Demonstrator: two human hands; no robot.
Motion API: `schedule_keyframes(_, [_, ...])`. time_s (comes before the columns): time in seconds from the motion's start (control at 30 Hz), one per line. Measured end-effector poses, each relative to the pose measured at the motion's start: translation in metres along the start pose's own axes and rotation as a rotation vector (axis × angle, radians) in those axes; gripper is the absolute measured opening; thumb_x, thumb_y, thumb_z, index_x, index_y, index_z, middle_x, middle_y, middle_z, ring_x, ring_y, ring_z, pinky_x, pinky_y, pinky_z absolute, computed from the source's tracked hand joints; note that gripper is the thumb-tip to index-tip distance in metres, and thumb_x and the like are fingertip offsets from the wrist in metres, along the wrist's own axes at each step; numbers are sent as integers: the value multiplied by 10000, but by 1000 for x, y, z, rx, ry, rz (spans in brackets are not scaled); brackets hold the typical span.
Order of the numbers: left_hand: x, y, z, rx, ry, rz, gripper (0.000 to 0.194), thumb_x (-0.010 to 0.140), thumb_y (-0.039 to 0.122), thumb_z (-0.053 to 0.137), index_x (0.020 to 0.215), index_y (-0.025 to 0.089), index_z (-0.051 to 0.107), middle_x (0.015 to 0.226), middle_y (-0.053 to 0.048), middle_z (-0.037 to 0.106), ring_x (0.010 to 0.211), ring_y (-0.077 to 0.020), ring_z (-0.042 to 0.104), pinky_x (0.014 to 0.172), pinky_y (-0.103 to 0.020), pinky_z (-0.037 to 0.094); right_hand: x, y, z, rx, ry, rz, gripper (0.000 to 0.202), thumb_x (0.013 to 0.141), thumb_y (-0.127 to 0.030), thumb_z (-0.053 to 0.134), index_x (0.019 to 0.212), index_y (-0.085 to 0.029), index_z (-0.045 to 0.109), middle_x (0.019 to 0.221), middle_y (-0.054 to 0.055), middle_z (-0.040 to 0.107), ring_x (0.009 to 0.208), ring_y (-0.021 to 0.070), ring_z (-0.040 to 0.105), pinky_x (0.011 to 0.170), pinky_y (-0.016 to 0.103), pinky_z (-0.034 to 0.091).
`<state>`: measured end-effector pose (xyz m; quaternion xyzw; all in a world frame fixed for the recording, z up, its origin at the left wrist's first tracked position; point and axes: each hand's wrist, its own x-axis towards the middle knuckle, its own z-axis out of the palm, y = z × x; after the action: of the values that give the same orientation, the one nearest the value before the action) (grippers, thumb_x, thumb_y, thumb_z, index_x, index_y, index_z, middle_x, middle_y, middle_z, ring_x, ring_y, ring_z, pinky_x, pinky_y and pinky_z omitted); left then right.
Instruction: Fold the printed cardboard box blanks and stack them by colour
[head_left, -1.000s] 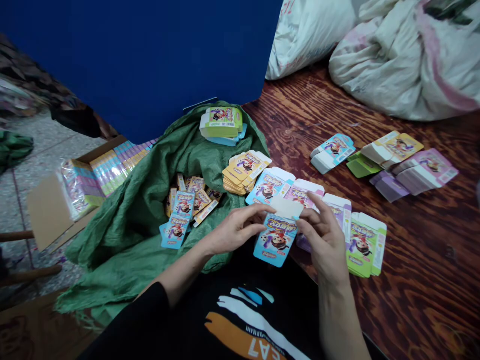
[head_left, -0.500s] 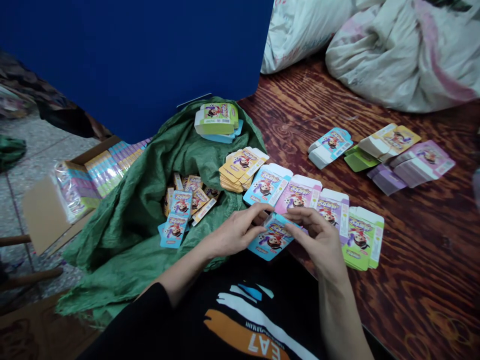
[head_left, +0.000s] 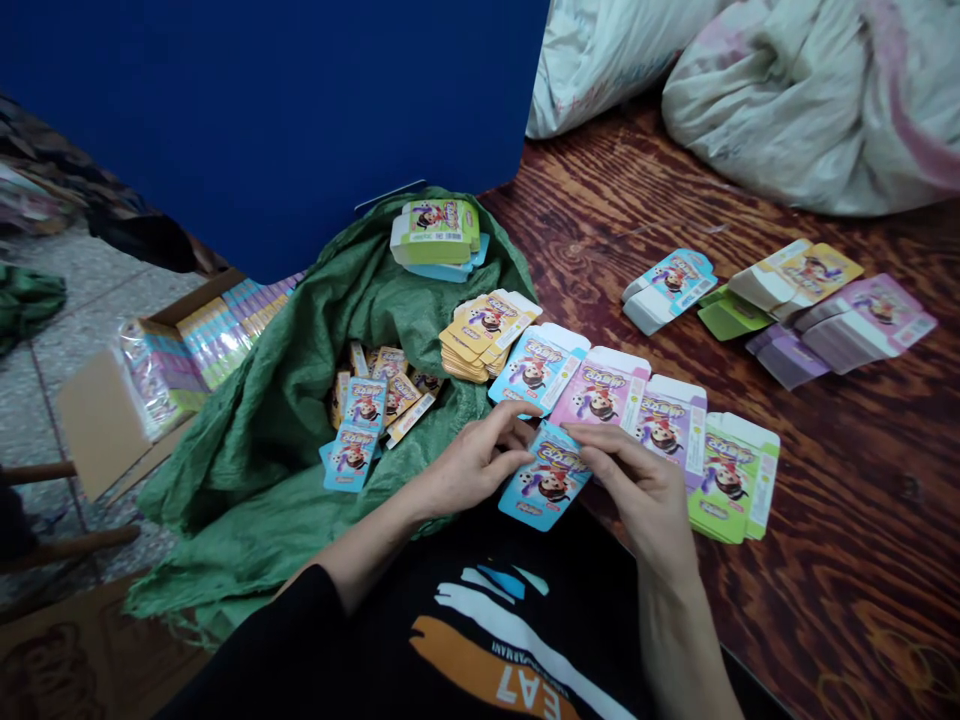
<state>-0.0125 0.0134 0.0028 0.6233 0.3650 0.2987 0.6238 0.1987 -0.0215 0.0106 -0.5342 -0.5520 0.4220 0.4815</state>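
A blue printed card box is held between my two hands, its top edge toward the table. My left hand pinches its left side with thumb and fingers. On its upper right, my right hand grips with the thumb on the printed face. Just beyond lie flat stacks of boxes: yellow, blue, pink, purple and green. Small filled boxes, brown and blue, rest in the green sack to the left.
More boxes stand at the right: blue, yellow and pink. Behind them sit white sacks. A blue panel rises ahead. On the left, a carton holds wrapped packs. Green and blue boxes top the sack.
The blue box's upper edge has turned down, and its front now shows more fully, tilted slightly. Both hands stay on it. The view has shifted a little.
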Motion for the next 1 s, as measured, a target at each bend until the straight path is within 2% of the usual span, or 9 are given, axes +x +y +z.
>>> schedule_keyframes(0.17, [-1, -2, 2, 11, 4, 9, 468, 948, 187, 586, 1406, 203, 491, 1023, -44, 662, 840, -147, 654, 790, -278, 526, -13, 13, 6, -10, 50, -21, 198, 918, -224, 719, 1029, -352, 821, 1117, 16, 791, 1058, 194, 728, 944, 337, 572])
schedule_keyframes(0.4, [-3, -4, -9, 230, -85, 95, 330, 986, 188, 531, 1302, 201, 626, 1259, -92, 701, 1124, -214, 648, 1027, -356, 492, -12, 14, 2, 15, -104, 11, 197, 939, -268, 696, 1064, -357, 819, 1119, 25, 791, 1055, 204, 732, 925, 346, 581])
schedule_keyframes(0.5, [-8, 0, -23, 255, -119, 65, 295, 997, 232, 532, 1266, 187, 645, 1207, -93, 720, 1032, -205, 666, 969, -342, 517, 1, 7, 1, -79, -196, -25, 188, 970, -326, 651, 1040, -297, 823, 1078, 57, 796, 1014, 229, 735, 887, 370, 583])
schedule_keyframes(0.63, [-27, 11, -60, 297, -134, -17, 349, 1006, 333, 536, 1310, 204, 648, 1188, -82, 732, 1017, -207, 682, 932, -324, 540, 39, 5, 4, -464, -80, -180, 304, 999, -406, 590, 1152, -209, 764, 1089, 110, 772, 1025, 276, 680, 926, 435, 540])
schedule_keyframes(0.7, [-41, 16, -87, 397, -30, -90, 408, 1008, 370, 513, 1368, 215, 626, 1303, -84, 705, 1160, -235, 664, 1015, -342, 525, 62, 11, 10, -743, -58, -260, 451, 966, -435, 631, 1318, -155, 673, 1258, 171, 714, 1152, 340, 610, 983, 499, 493])
schedule_keyframes(0.77, [-55, 17, -113, 554, 172, -195, 487, 1004, 401, 483, 1445, 215, 571, 1411, -86, 652, 1287, -268, 611, 1113, -392, 479, 80, 20, 18, -978, -107, -300, 608, 924, -423, 686, 1433, -114, 561, 1380, 228, 635, 1248, 402, 533, 997, 549, 454])
schedule_keyframes(0.83, [-67, 15, -132, 743, 387, -276, 552, 981, 428, 495, 1481, 199, 535, 1491, -106, 587, 1369, -307, 547, 1184, -474, 414, 93, 28, 27, -1123, -161, -316, 650, 892, -385, 724, 1444, -104, 526, 1338, 254, 639, 1225, 427, 524, 954, 556, 444])
schedule_keyframes(0.93, [-73, 12, -140, 862, 556, -233, 581, 965, 453, 530, 1470, 166, 541, 1579, -145, 485, 1455, -330, 453, 1239, -531, 330, 102, 34, 35, -1217, -173, -362, 548, 862, -321, 744, 1346, -119, 585, 1156, 232, 675, 1081, 399, 553, 860, 502, 439])
schedule_keyframes(1.0, [-68, 14, -130, 747, 494, -141, 555, 979, 458, 538, 1453, 169, 557, 1550, -146, 523, 1433, -311, 487, 1229, -506, 360, 105, 32, 34, -1223, -132, -407, 417, 869, -260, 706, 1258, -136, 627, 1091, 208, 663, 1015, 370, 546, 810, 465, 427])
